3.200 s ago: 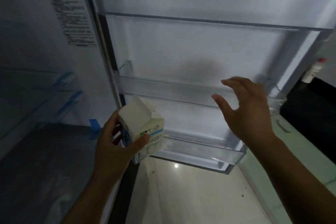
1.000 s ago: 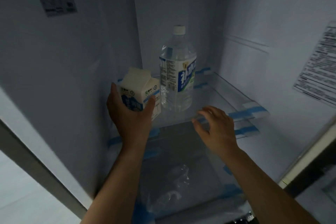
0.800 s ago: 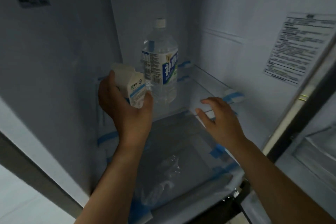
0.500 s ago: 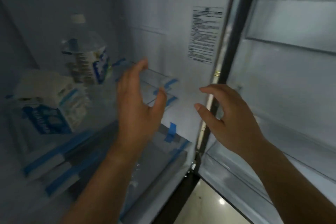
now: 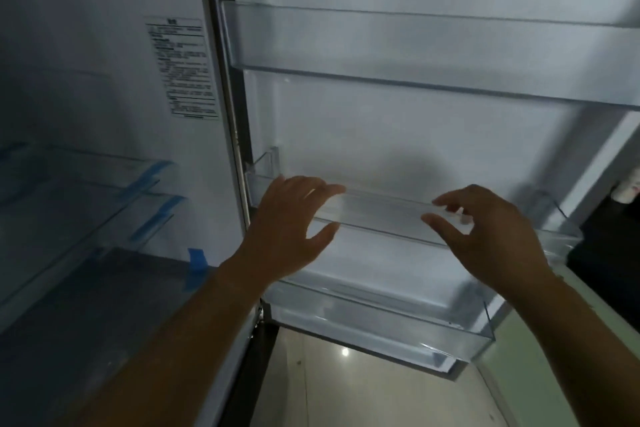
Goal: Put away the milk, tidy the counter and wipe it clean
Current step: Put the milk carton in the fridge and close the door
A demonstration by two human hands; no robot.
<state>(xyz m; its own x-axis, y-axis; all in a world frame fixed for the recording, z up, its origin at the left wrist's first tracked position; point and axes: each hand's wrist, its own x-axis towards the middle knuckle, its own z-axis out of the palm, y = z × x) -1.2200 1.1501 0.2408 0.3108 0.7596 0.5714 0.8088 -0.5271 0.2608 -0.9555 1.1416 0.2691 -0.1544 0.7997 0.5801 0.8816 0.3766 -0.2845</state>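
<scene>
I face the inside of the open fridge door [image 5: 398, 135], which fills the middle and right of the head view. My left hand [image 5: 291, 229] is open with fingers spread, in front of the left end of the middle clear door bin [image 5: 384, 218]. My right hand [image 5: 485, 232] is open too, fingers curled loosely, in front of the same bin further right. Neither hand holds anything. The milk carton is out of view.
The fridge interior lies at the left, with glass shelves [image 5: 79, 184] edged in blue tape [image 5: 197, 260] and a label [image 5: 181, 69] on its wall. Another clear bin [image 5: 381, 48] sits higher on the door and one [image 5: 381, 322] lower. A white bottle [image 5: 628, 189] stands on a dark counter far right.
My left hand set the milk carton on a fridge shelf beside the water bottle and let go. My view swung right to the door, and both empty hands came in front of it.
</scene>
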